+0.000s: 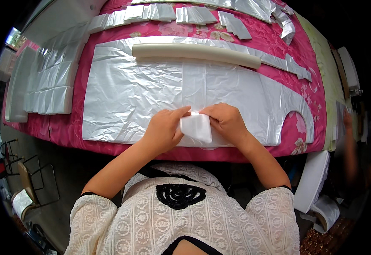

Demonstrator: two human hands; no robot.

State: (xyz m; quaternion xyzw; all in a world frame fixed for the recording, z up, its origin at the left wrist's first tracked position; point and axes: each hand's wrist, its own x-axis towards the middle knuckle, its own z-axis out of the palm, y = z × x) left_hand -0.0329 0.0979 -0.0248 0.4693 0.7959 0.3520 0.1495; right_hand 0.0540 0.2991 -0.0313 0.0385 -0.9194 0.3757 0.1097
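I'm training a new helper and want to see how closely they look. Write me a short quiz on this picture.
1. True or false: the cream tube lies on the plastic sheet.
2. What do the left hand and right hand both hold?
3. The tablecloth under the sheet is mainly: A) blue, B) pink, C) black.

Key:
1. True.
2. A folded packet, white.
3. B.

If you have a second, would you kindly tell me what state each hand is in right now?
Left hand: closed, holding the folded white plastic film by its left side.
Right hand: closed, holding its upper right corner.
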